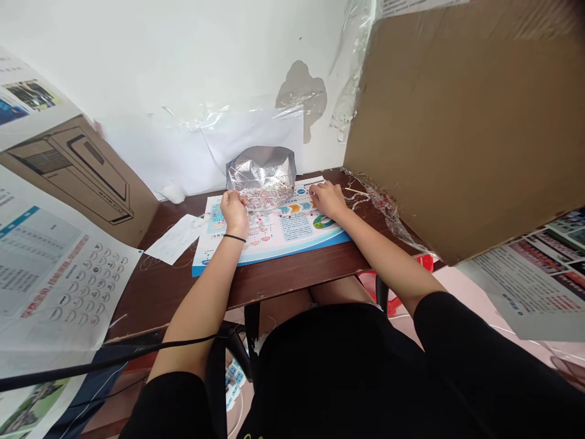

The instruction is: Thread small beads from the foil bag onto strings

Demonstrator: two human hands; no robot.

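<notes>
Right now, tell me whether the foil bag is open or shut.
Open: the foil bag gapes at its front edge, with small pinkish-white pieces showing in the mouth, beside the left hand.

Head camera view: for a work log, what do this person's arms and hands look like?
The left hand and right hand are ungloved. Short black sleeves end above the elbows, and a thin black band circles the left wrist.

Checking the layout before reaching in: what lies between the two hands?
The head view shows the silver foil pouch and, under it, a printed board between the left hand and the right hand.
</notes>
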